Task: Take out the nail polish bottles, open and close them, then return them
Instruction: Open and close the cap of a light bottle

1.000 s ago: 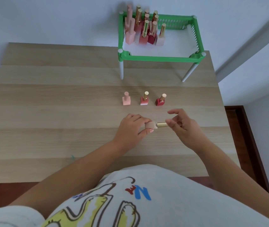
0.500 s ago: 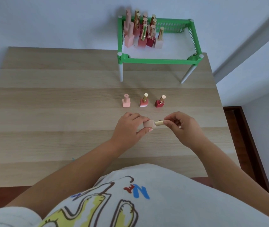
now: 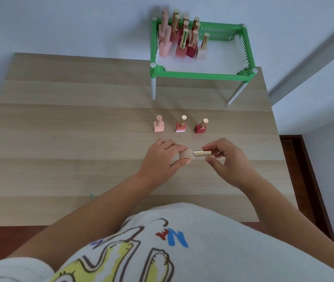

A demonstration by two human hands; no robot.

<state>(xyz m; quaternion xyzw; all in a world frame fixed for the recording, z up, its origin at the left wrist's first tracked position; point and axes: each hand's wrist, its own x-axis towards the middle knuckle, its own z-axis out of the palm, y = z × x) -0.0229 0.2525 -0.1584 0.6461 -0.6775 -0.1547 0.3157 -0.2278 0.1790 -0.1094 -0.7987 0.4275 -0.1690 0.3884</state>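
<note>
A pale wood-grain table (image 3: 70, 129) stands against a light blue-grey wall (image 3: 70, 23). Above it, the left hand (image 3: 160, 159) grips a beige square nail polish bottle (image 3: 186, 154) lying sideways; the right hand (image 3: 226, 159) pinches its gold cylindrical cap (image 3: 202, 153). The white shirt (image 3: 202, 241) reads "NE".

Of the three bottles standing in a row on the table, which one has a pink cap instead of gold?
The leftmost, pale pink bottle: its cap matches its body. The middle bottle and dark red bottle have gold caps.
</note>
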